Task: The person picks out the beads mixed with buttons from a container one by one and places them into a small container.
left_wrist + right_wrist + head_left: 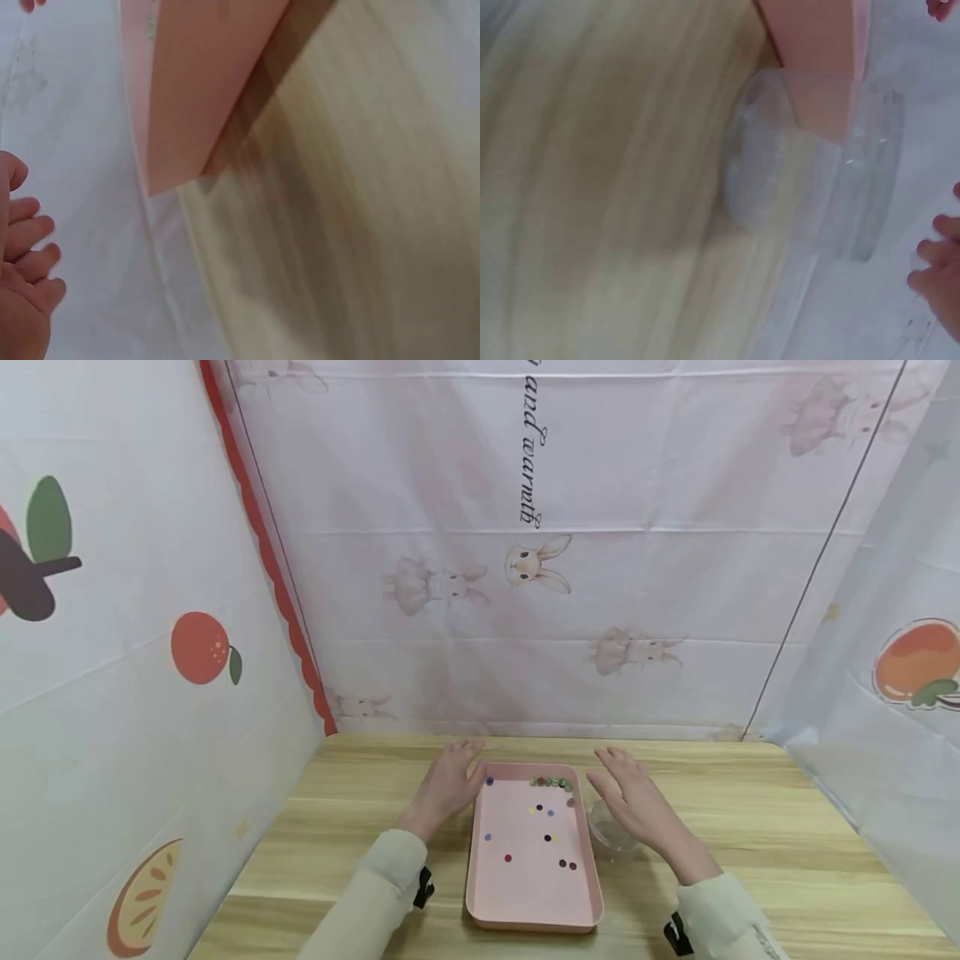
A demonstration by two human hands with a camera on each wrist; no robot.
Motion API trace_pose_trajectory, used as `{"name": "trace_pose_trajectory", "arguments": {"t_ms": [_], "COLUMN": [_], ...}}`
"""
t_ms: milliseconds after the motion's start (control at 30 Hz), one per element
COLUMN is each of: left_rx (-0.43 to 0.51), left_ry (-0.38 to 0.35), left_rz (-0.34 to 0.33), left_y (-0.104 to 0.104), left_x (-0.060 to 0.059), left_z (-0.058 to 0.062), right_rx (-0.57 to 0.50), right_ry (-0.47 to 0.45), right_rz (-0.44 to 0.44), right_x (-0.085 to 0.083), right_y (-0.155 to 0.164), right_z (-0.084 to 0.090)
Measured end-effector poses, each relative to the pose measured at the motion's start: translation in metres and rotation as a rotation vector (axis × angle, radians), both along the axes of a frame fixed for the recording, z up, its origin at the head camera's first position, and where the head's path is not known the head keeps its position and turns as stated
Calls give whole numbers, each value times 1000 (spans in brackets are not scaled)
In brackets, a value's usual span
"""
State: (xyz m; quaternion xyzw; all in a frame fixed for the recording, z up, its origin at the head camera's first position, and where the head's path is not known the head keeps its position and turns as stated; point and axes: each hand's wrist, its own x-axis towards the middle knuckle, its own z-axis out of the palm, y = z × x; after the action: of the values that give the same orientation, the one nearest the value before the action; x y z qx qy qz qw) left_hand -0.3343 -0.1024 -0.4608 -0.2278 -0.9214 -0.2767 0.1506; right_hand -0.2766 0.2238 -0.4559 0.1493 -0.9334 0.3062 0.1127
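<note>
Script on the far rabbit-print cloth (540, 577) reading "and warmth". Fruit-print sheets on both sides, a pale wooden table (750, 827) below. Centre of it: a pink tray (525, 910), small coloured beads (551, 782) scattered inside, most bunched at the far rim. Left hand (447, 785) flat, holding nothing, at the tray's far-left corner. Right hand (637, 797) spread, empty, over a clear cup (611, 837) just right of the tray.

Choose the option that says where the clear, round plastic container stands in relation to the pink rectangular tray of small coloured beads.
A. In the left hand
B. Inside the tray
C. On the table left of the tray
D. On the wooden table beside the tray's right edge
D: the clear round plastic container stands on the wooden table against the right edge of the pink rectangular tray, under the right hand.
</note>
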Motion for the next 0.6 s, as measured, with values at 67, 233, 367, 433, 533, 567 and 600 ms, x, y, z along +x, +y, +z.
{"name": "trace_pose_trajectory", "arguments": {"t_ms": [67, 233, 367, 433, 533, 567, 600], "left_rx": [32, 95, 148, 167, 161, 157, 148], "left_ry": [17, 26, -78, -136, -191, -205, -206], "left_rz": [-1, -6, 22, 44, 73, 81, 83], "left_y": [1, 3, 3, 3, 4, 5, 6], "left_x": [-2, -6, -10, -13, -18, -19, -21], "left_z": [-5, -17, -25, -28, -33, -34, -35], "right_rx": [-11, -29, -30, -28, -28, -27, -25], "right_ry": [-13, -26, 8, 20, 21, 21, 20], "right_rz": [-1, 2, 21, 28, 34, 32, 29], "right_x": [3, 10, 13, 15, 18, 19, 20], "right_y": [5, 16, 24, 29, 35, 37, 39], "right_z": [-5, -14, -20, -23, -27, -29, -30]}}
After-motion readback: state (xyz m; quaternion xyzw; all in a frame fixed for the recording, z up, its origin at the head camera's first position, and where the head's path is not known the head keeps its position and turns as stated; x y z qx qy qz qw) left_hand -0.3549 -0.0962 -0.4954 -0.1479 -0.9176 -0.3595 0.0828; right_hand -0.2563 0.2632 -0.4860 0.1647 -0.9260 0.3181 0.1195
